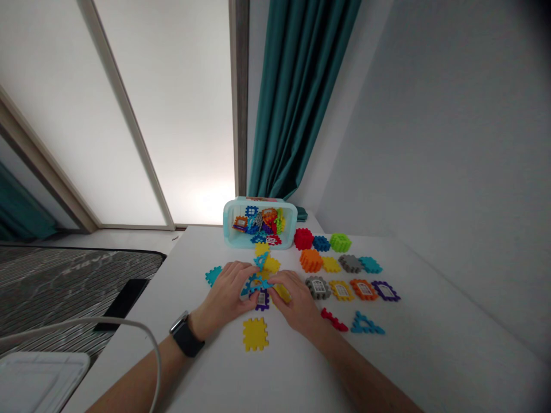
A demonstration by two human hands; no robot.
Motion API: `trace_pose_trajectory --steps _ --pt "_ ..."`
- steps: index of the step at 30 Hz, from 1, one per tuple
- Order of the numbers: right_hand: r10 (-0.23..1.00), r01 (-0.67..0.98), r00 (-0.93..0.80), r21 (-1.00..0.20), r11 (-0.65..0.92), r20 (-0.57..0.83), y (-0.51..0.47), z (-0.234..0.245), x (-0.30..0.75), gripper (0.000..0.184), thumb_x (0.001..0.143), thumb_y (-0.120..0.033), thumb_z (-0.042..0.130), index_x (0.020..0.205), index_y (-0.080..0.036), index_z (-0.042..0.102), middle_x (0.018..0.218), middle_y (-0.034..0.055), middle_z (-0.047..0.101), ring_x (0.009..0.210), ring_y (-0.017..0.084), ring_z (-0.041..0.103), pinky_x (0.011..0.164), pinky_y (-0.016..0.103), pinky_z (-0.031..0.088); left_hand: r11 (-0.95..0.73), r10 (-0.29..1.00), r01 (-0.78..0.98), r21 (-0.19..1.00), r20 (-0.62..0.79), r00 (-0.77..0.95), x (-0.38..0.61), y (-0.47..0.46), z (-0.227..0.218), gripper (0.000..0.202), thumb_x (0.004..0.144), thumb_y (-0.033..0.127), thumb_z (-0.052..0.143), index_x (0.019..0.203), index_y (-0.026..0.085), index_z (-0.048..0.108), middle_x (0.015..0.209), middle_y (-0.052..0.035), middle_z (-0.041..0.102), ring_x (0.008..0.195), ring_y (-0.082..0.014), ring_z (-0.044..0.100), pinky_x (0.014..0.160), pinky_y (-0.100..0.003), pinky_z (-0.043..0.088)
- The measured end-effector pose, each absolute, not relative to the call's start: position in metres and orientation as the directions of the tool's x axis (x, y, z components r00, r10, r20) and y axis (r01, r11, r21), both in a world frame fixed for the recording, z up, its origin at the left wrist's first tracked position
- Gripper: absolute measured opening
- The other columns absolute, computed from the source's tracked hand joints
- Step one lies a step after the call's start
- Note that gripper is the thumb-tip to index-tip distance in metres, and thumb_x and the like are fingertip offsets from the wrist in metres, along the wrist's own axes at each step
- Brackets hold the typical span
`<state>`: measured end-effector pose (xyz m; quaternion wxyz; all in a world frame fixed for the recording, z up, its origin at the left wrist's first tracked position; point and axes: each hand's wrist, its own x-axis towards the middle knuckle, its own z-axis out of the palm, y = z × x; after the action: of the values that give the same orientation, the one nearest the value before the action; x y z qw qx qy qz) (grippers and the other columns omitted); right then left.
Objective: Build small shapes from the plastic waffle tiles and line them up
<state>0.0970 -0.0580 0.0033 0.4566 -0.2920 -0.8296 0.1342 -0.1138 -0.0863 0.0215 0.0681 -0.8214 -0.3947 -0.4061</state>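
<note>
The left hand [224, 292] and the right hand [293, 299] both grip a blue plastic tile [257, 282] tight in their fingers.

Legible text: none. Items examined: a small orange label strip on the far rim of the pale blue plastic storage bin [267, 199], too small to read. A wristwatch [186, 338] on the left wrist, its face at too steep an angle to show any figures. Pale marks on the grey patterned floor mat [73, 281] beyond the table's left edge, resembling letters but too blurred to make out. Printed panels on the plastic tiles toward the table's right edge, including the grey tile [318, 287] and orange tile [364, 289], showing window pictures only, without readable letters or numbers.
</note>
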Motion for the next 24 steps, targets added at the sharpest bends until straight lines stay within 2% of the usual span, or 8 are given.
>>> trace_pose_trajectory --steps 5,8,13,19,24 --pt "0.663 0.394 -0.354 -0.538 0.745 0.659 -0.058 0.003 0.099 0.01 0.097 -0.024 0.053 0.101 -0.025 0.062 0.097 0.0073 0.072 0.093 0.024 0.068 0.082 0.039 0.057 -0.676 0.63 0.671 0.303 0.71 0.314 -0.117 -0.086 0.02 0.04 0.091 0.021 0.061 0.129 0.024 0.047 0.119 -0.0117 0.067 0.111 -0.0263 0.064 0.094 -0.044 0.052" --pt "0.675 0.402 -0.327 -0.55 0.732 0.661 -0.056 0.003 0.1 0.01 0.098 -0.026 0.052 0.101 -0.024 0.061 0.098 0.0075 0.072 0.094 0.024 0.069 0.083 0.039 0.057 -0.657 0.641 0.682 0.322 0.714 0.28 -0.12 -0.086 0.02 0.035 0.092 0.023 0.062 0.126 0.024 0.052 0.128 -0.0129 0.063 0.117 -0.0266 0.061 0.098 -0.045 0.051" --pt "0.673 0.393 -0.328 -0.553 0.735 0.662 -0.053 0.004 0.102 0.01 0.099 -0.027 0.052 0.101 -0.024 0.061 0.1 0.0074 0.073 0.096 0.023 0.07 0.085 0.038 0.057 -0.604 0.661 0.715 0.352 0.722 0.204 -0.126 -0.083 0.016 0.015 0.095 0.027 0.061 0.109 0.023 0.063 0.124 -0.0113 0.061 0.104 -0.0224 0.064 0.094 -0.041 0.054" --pt "0.677 0.371 -0.322 -0.57 0.733 0.662 -0.053 0.003 0.103 0.011 0.099 -0.028 0.053 0.101 -0.024 0.062 0.1 0.0073 0.073 0.096 0.022 0.07 0.085 0.037 0.057 -0.594 0.678 0.73 0.338 0.698 0.229 -0.128 -0.082 0.015 0.015 0.099 0.028 0.056 0.11 0.022 0.064 0.121 -0.0116 0.06 0.106 -0.023 0.063 0.094 -0.041 0.055" --pt "0.685 0.4 -0.279 -0.567 0.72 0.673 -0.052 0.002 0.103 0.012 0.098 -0.029 0.053 0.099 -0.024 0.063 0.098 0.007 0.074 0.095 0.023 0.071 0.083 0.037 0.058 -0.597 0.707 0.707 0.379 0.665 0.24 -0.125 -0.085 0.017 0.016 0.1 0.029 0.054 0.11 0.022 0.064 0.121 -0.0119 0.059 0.108 -0.023 0.062 0.096 -0.041 0.055"
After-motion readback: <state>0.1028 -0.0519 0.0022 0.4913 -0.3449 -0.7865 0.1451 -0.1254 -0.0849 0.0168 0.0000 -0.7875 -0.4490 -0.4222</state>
